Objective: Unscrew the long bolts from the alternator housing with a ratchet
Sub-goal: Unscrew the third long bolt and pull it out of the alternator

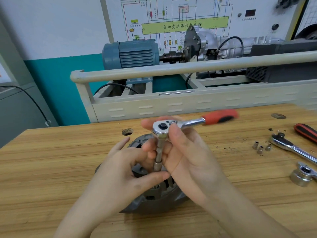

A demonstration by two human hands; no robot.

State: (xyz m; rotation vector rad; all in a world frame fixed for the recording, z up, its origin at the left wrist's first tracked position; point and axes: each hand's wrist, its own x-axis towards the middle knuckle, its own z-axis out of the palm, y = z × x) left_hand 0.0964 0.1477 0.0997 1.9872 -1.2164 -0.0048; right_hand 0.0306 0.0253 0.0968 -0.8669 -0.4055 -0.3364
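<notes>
A grey alternator housing lies on the wooden bench, mostly hidden under my hands. A chrome ratchet with a red and black handle stands above it on a long extension bar and socket, pointing down into the housing. My right hand grips the ratchet head and the top of the extension. My left hand pinches the lower end of the extension near the socket. The bolt under the socket is hidden.
On the bench to the right lie a second ratchet, three small sockets, a large socket on a tool and a red-black handle. Metal crumbs are scattered there. A training rig with a blue motor stands behind the bench.
</notes>
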